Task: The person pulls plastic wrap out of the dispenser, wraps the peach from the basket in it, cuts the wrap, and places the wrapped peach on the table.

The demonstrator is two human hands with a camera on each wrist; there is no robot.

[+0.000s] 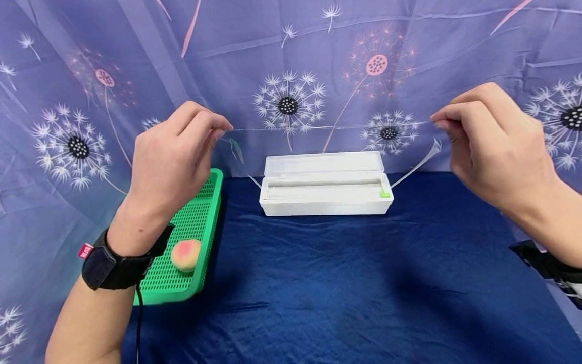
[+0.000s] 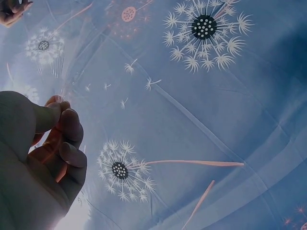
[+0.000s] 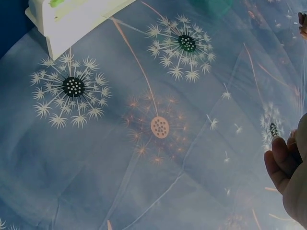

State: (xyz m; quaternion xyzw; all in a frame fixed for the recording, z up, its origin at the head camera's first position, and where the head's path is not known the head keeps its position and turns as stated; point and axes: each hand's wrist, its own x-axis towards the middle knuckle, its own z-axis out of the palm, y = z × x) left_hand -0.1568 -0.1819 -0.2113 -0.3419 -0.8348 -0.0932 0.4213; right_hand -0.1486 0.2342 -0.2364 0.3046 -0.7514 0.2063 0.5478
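Note:
A sheet of clear cling film (image 1: 327,127) is stretched between both raised hands; its upper edge shows as a thin bright line. My left hand (image 1: 175,146) pinches one corner between thumb and fingertips. At the other corner my right hand (image 1: 495,141) pinches the film the same way, slightly higher. Below and behind the film stands a white cling film dispenser box (image 1: 325,208), its lid (image 1: 325,164) raised. A small green slider (image 1: 384,194) sits at its right end. In the left wrist view the left thumb (image 2: 48,117) meets the fingers.
Left of the box, partly behind my left forearm, is a green plastic basket (image 1: 213,222) with a peach (image 1: 185,254) in it. Dark blue cloth (image 1: 309,283) covers the table. A purple dandelion-print curtain (image 1: 218,30) hangs behind.

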